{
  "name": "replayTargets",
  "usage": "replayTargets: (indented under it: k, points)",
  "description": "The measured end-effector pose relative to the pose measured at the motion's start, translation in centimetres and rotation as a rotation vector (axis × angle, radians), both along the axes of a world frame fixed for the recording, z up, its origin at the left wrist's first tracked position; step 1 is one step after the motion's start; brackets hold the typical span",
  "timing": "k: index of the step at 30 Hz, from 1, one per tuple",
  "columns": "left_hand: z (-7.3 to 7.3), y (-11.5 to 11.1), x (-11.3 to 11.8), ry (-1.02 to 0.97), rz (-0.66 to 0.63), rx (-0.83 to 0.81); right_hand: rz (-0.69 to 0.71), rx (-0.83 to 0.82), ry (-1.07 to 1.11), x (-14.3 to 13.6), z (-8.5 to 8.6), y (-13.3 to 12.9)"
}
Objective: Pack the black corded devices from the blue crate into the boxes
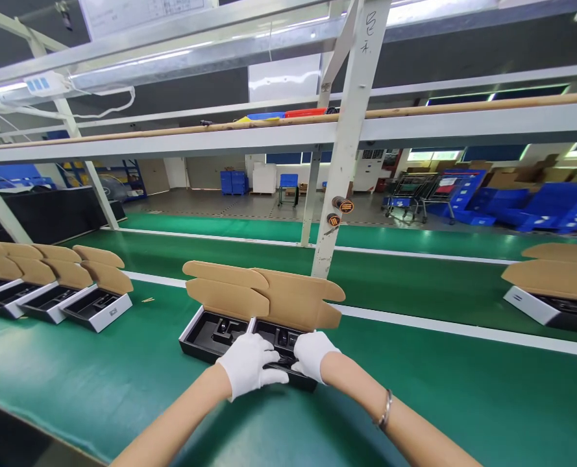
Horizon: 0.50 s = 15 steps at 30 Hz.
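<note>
Two open cardboard boxes stand side by side in front of me, with brown lids raised and black insides. In the right box (312, 383), a dark cable (284, 359) lies between my hands, with small black parts behind it. My left hand (249, 363), in a white glove, rests over the near side where the boxes meet, its fingers spread. My right hand (313, 353), also gloved, reaches into the right box with its fingers curled beside the cable; what they hold, if anything, is hidden. The left box (198, 337) has a black tray with a small dark part.
Several similar open boxes (98, 311) stand in a row at the left. Another open box (551, 301) is at the far right. A white post (339, 175) rises behind the middle boxes, and a shelf beam (171, 144) crosses above the green work surface (415, 402).
</note>
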<state>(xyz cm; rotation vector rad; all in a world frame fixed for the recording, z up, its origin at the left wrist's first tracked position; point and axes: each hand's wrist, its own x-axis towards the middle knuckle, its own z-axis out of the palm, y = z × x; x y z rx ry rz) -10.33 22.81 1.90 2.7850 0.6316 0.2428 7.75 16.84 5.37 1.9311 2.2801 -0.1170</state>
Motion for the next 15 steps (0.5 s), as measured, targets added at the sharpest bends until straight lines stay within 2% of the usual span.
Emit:
replayTargets:
  k: [4,6,8,10,11,13,15]
  points:
    - [-1.0,-1.3,0.1,-0.041,-0.012,0.13,0.063,0.057,0.064,-1.0,-0.1,-1.0]
    - [-0.9,-1.0,-0.1,-0.065,-0.023,0.185,0.082,0.086,0.089,-1.7,-1.0,-2.0]
    - [-0.1,0.2,-1.7,-0.091,0.032,0.251,0.054,0.112,0.075,-1.7,-2.5,-3.3]
    - [1.6,2.1,-5.6,-0.134,0.225,0.343,0.013,0.155,0.067,-0.4,-4.4,-5.2]
    - [2.6,3.2,-8.4,-0.172,0.385,0.4,-0.007,0.189,0.077,0.8,-5.3,-6.3]
    - [4.2,5.4,-15.0,-0.222,0.708,0.493,-0.05,0.268,0.125,4.1,-7.3,-8.8]
    - [4.8,7.6,-21.6,-0.203,0.909,0.522,-0.119,0.357,0.193,8.2,-8.7,-11.2]
